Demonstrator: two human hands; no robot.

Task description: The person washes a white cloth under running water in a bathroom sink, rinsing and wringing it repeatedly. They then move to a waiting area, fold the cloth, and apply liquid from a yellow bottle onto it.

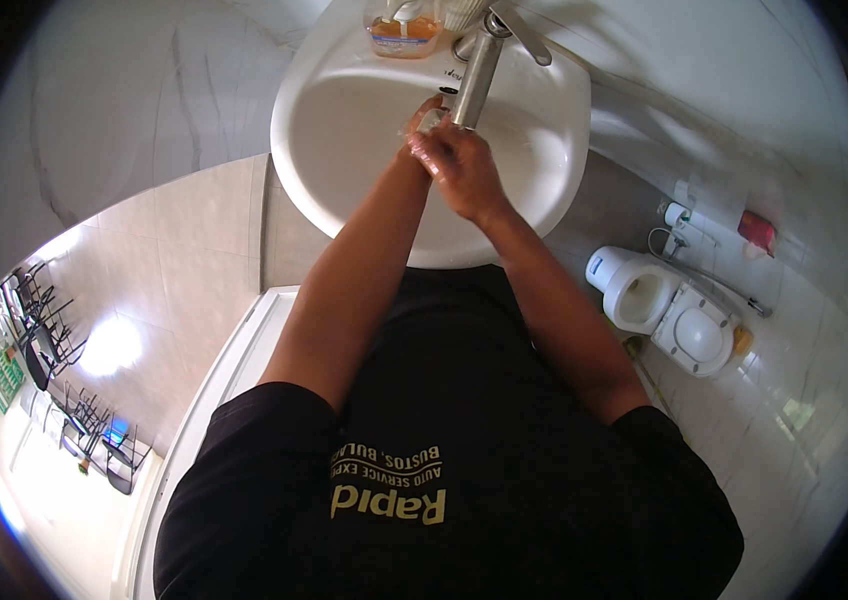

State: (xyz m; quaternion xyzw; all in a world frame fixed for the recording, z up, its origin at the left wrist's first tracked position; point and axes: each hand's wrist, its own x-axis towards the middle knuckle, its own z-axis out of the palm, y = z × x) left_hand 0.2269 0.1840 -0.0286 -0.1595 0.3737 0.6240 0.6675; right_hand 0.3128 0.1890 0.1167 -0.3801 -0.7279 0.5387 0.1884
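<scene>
Both my hands are together over the white washbasin [329, 125], beneath the spout of the metal faucet [478, 85]. My left hand [428, 112] reaches in under the spout, its fingers mostly hidden by my right hand and the faucet. Across the left wrist and the back of that hand lies my right hand [459, 168], fingers bent and closed against it. The skin looks wet, with a whitish patch of water or lather between the hands; which of the two I cannot tell.
Behind the basin rim stands a clear pump bottle [405, 38] of orange liquid. A white toilet [656, 310] with its lid raised is at the right, below a red item [757, 232] on the wall. Stacked dark chairs [44, 345] show through the doorway at far left.
</scene>
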